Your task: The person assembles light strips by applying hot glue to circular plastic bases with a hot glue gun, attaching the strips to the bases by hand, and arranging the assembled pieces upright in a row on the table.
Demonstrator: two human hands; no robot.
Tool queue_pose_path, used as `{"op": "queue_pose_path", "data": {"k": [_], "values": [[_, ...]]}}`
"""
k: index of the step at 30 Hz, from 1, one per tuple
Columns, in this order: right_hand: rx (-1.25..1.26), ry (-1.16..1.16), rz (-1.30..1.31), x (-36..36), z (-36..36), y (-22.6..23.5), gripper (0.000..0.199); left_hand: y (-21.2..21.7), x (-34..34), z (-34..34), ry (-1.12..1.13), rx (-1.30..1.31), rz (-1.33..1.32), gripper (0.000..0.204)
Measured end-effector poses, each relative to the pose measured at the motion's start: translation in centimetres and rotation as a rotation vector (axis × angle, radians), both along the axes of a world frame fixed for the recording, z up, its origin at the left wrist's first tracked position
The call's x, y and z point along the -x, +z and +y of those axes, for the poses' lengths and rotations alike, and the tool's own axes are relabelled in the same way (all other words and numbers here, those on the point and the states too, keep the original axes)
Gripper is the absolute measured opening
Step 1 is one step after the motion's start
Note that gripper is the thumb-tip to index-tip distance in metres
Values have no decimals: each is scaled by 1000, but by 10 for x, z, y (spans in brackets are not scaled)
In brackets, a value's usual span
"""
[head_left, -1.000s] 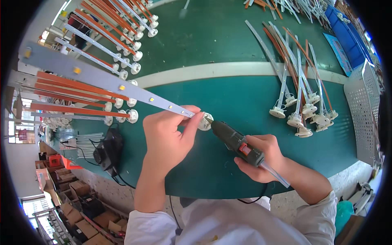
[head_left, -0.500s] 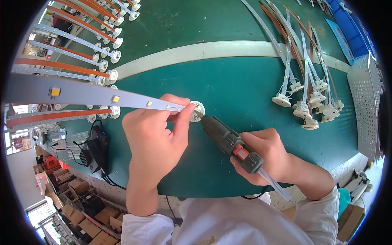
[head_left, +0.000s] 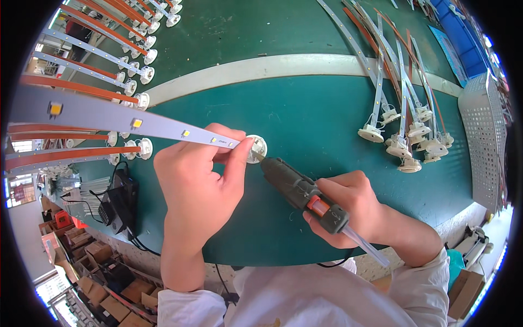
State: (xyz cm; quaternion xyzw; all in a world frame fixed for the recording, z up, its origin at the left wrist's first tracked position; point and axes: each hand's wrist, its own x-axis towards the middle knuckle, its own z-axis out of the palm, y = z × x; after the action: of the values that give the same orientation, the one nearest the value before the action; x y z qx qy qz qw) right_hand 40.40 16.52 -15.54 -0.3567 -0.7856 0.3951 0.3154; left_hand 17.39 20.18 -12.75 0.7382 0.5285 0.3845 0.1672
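Between the thumb and fingers of my left hand (head_left: 199,182) is the lower end of a white LED strip (head_left: 163,127) with yellow chips, which stretches up toward the left. A round white base (head_left: 258,148) sits at that end, on the green table, partly covered by my fingertips. My right hand (head_left: 354,210) is wrapped round a dark grey glue gun (head_left: 297,188) with an orange-red part; a clear glue stick (head_left: 366,246) pokes from its back. The gun's nozzle points at the base, its tip at or just above it; exact contact I cannot tell.
Rows of strips on white bases (head_left: 147,74) stand at the left. More strips with bases (head_left: 419,129) cluster at the right, beside a perforated metal box (head_left: 486,141) and a blue bin (head_left: 463,38). A black power unit (head_left: 122,200) with cables sits at the left table edge.
The whole view has shifted slightly, moving things a little to the left. My left hand still pinches the strip, and the glue gun stays at the base with little visible movement.
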Motion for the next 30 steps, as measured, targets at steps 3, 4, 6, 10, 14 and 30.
{"op": "queue_pose_path", "data": {"k": [3, 4, 6, 10, 14, 30], "values": [[0, -32, -5, 1, -1, -2, 26, -2, -1, 2, -6, 2, 7, 9], [-11, -30, -21, 2, -2, -2, 26, -1, -1, 1, 3, 13, 20, 9], [-22, -28, -35, 2, -3, 0, 26, 2, 0, 0, 9, 26, 20, 9], [-22, -15, -40, -1, -1, 2, 27, 1, 0, 1, 0, 26, -10, 8], [-24, -21, -61, 1, -2, -1, 28, -1, 0, 1, -11, 27, -15, 8], [-24, -35, -90, 2, -4, 3, 25, 2, 2, 1, -32, 31, -32, 5]]}}
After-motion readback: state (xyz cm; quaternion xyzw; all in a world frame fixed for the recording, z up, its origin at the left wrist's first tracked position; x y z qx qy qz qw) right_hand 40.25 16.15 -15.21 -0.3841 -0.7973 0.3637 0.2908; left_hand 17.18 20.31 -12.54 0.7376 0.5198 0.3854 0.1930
